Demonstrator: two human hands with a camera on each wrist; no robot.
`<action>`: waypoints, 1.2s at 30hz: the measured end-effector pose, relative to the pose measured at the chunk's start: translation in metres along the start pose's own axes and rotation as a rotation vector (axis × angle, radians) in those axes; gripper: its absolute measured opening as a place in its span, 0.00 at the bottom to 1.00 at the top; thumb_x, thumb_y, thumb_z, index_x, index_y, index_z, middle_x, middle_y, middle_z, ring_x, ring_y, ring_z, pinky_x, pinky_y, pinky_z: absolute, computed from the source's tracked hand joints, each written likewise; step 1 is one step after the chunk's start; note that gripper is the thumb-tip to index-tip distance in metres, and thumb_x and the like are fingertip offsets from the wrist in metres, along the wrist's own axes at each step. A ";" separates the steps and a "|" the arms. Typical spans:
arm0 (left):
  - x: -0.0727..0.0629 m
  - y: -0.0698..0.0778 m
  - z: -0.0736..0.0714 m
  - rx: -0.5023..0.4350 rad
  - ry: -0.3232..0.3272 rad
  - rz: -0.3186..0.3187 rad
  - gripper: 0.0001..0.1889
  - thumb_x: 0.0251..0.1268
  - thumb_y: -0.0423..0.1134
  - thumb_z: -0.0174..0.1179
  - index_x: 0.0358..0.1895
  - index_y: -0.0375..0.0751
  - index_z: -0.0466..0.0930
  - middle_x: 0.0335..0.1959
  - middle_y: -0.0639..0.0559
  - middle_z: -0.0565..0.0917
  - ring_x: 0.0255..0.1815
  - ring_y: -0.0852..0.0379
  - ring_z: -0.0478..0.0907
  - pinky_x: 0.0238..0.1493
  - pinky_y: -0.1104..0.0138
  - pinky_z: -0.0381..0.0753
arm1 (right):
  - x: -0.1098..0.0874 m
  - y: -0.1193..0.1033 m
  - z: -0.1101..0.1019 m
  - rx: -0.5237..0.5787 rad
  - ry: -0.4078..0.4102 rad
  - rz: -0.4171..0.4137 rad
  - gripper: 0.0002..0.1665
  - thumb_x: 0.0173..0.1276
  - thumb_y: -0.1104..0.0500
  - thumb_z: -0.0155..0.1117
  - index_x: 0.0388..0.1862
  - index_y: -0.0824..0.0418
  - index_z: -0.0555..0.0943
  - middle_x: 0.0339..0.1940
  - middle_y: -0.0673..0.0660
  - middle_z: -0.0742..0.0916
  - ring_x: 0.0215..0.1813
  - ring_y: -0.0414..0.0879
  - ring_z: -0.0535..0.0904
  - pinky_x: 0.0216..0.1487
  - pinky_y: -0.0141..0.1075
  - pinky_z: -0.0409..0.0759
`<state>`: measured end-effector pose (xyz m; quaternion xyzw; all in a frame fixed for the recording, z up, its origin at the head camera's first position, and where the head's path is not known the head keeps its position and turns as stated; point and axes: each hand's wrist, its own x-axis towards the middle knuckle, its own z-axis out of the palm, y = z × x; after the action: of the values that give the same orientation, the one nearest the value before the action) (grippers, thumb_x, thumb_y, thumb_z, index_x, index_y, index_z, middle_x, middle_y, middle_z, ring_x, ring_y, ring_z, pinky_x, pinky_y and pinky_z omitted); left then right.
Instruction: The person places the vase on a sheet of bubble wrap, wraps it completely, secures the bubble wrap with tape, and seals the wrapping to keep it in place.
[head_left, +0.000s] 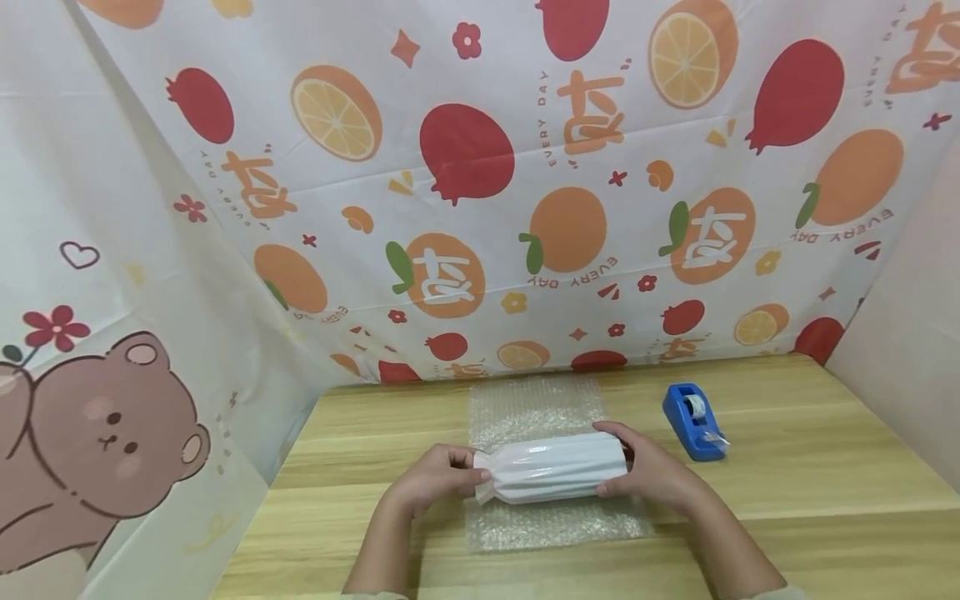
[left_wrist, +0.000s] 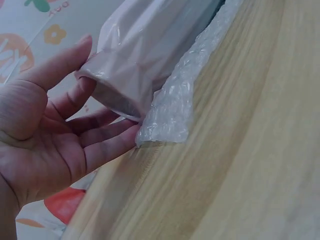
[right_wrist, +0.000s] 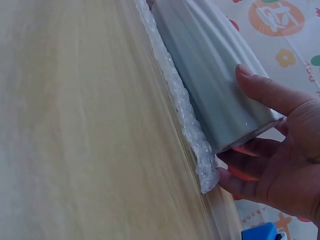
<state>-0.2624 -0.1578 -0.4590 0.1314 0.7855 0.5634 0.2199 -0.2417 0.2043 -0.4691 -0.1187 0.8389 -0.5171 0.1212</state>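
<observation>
A fluted vase (head_left: 555, 468), pale pink at its neck and pale blue toward its base, lies on its side across a sheet of bubble wrap (head_left: 536, 408). My left hand (head_left: 442, 477) pinches the rim of its mouth between thumb and forefinger. In the left wrist view the other fingers reach under the opening, close to the wrap's edge. At the base end, my right hand (head_left: 648, 471) grips the vase, thumb on its side. The right wrist view shows the fingers under the base (right_wrist: 250, 136), one fingertip at the wrap.
A blue tape dispenser (head_left: 695, 422) with a loose tape end stands right of the wrap on the wooden table (head_left: 810, 450). A fruit-print cloth (head_left: 495, 275) hangs behind the table, and a bear-print cloth (head_left: 112, 433) hangs at the left.
</observation>
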 end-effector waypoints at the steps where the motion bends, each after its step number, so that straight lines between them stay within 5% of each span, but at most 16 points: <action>1: 0.000 0.001 0.001 -0.011 0.003 -0.003 0.13 0.60 0.41 0.69 0.26 0.37 0.77 0.40 0.51 0.81 0.37 0.59 0.77 0.40 0.66 0.81 | 0.000 0.000 0.000 -0.005 0.002 0.002 0.57 0.48 0.47 0.82 0.75 0.51 0.63 0.63 0.59 0.77 0.57 0.52 0.74 0.56 0.46 0.76; 7: 0.002 0.004 0.003 -0.054 0.021 -0.010 0.13 0.61 0.40 0.68 0.26 0.39 0.75 0.31 0.54 0.79 0.33 0.60 0.77 0.38 0.68 0.79 | -0.001 -0.001 0.001 -0.019 0.000 0.002 0.57 0.48 0.46 0.81 0.75 0.52 0.63 0.61 0.58 0.78 0.57 0.52 0.75 0.56 0.47 0.75; 14: 0.000 -0.002 0.002 -0.054 0.000 -0.001 0.10 0.60 0.38 0.69 0.33 0.33 0.81 0.34 0.52 0.80 0.37 0.60 0.77 0.40 0.68 0.81 | -0.002 0.001 0.000 0.031 -0.051 -0.018 0.49 0.56 0.49 0.77 0.74 0.54 0.64 0.63 0.60 0.77 0.57 0.53 0.75 0.57 0.48 0.77; 25: -0.001 -0.007 0.003 -0.071 -0.028 0.009 0.10 0.58 0.38 0.70 0.29 0.34 0.80 0.42 0.51 0.81 0.39 0.60 0.77 0.40 0.68 0.81 | -0.004 0.005 -0.005 0.039 -0.051 -0.036 0.42 0.59 0.48 0.75 0.70 0.56 0.69 0.62 0.59 0.79 0.57 0.52 0.77 0.56 0.46 0.78; 36: 0.002 -0.004 0.002 -0.071 -0.023 -0.007 0.12 0.57 0.39 0.71 0.37 0.32 0.84 0.34 0.52 0.82 0.36 0.60 0.78 0.40 0.67 0.82 | -0.004 0.003 -0.010 0.058 -0.048 -0.020 0.43 0.59 0.48 0.75 0.70 0.56 0.69 0.62 0.59 0.78 0.56 0.52 0.76 0.57 0.46 0.79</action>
<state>-0.2634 -0.1569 -0.4639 0.1272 0.7628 0.5887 0.2354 -0.2414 0.2155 -0.4676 -0.1356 0.8191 -0.5396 0.1395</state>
